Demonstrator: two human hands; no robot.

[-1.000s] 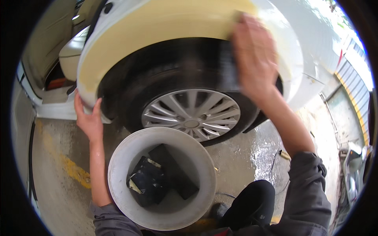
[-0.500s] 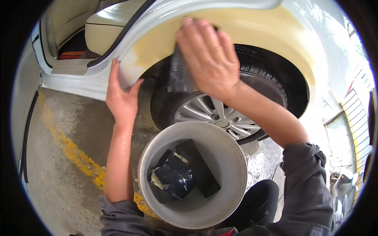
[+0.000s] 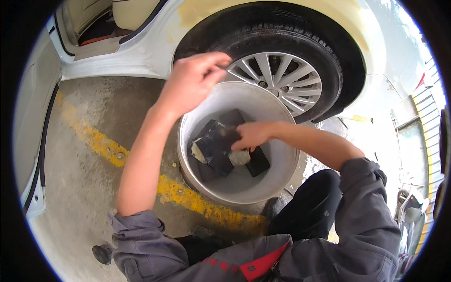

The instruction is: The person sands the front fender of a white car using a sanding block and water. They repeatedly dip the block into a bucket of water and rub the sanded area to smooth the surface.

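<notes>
Right hand (image 3: pixel 251 136) dropped into bucket (image 3: pixel 282 117), left hand (image 3: pixel 192 82) lifted clear

We see a wet concrete floor (image 3: pixel 94 155) crossed by a worn yellow line (image 3: pixel 188 197); on it stand a grey bucket (image 3: pixel 277 183) and the car's tyre (image 3: pixel 291 42).

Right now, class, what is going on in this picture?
A person crouches beside a white car's wheel with a grey bucket in front of them. The right hand is down inside the bucket, on a pale pad lying among dark blocks. The left hand hangs loosely open in the air above the bucket's rim, holding nothing. The car door stands open at the upper left, and a yellow line crosses the wet concrete floor.
</notes>
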